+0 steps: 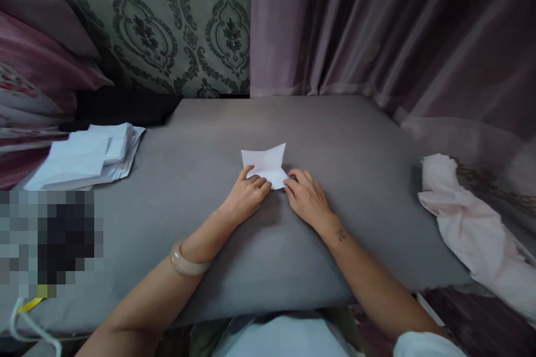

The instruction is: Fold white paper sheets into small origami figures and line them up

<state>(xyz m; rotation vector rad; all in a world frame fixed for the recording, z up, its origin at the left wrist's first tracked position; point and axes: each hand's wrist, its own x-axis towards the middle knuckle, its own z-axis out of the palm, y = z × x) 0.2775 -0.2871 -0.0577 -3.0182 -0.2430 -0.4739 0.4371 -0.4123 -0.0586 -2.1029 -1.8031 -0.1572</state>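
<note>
A small folded sheet of white paper (263, 160) stands partly raised on the grey table, with creases across it and its upper flap tilted up. My left hand (248, 194) lies over its left and front part, thumb up along the left edge and fingers curled onto the paper. My right hand (307, 196) pinches the paper's right front corner between thumb and fingers. The undersides of the left fingers are hidden. A pale bangle (188, 261) circles my left wrist.
The grey cloth-covered table (201, 122) spreads around the paper. Stacked white papers (87, 153) lie at the left, by a black cloth (134, 106). Crumpled pale fabric (464, 217) lies along the right edge. Purple curtains (285, 28) hang behind; a pixelated patch covers the lower left.
</note>
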